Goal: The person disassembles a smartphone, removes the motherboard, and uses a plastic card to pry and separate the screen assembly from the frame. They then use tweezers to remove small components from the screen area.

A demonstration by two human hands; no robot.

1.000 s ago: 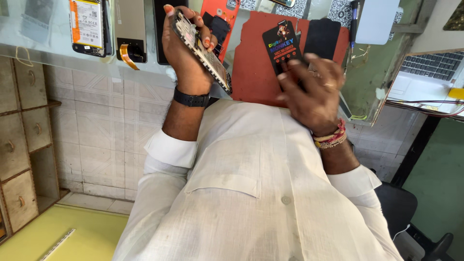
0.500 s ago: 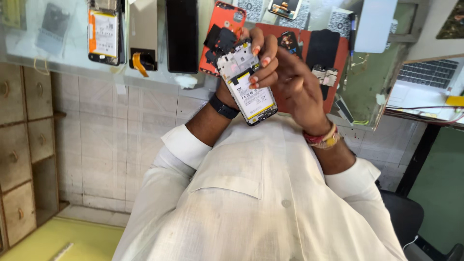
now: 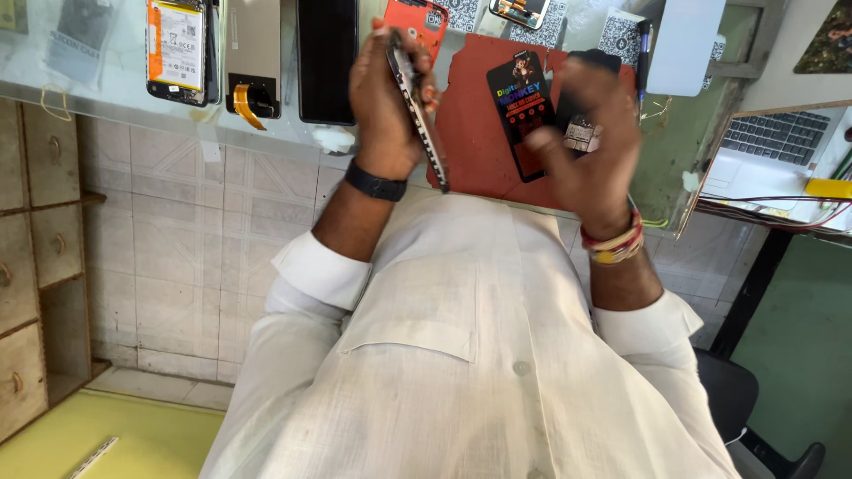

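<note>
Your left fingers [image 3: 383,55] wrap an opened phone [image 3: 417,102], held edge-on above the bench [image 3: 106,84]. Your right fingers [image 3: 568,133] pinch a small dark part [image 3: 581,133], though blur hides the exact grip. Just beyond lie a red mat [image 3: 475,142] and a black card [image 3: 524,102].

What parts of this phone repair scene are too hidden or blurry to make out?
- Head view: the right hand is motion-blurred, so the small dark part at its fingers cannot be identified.
- The opened phone body in the left hand is turned edge-on; its faces are hidden.
- The grey laptop is cut off by the right edge.
- The orange phone back cover is partly behind the left hand.
</note>
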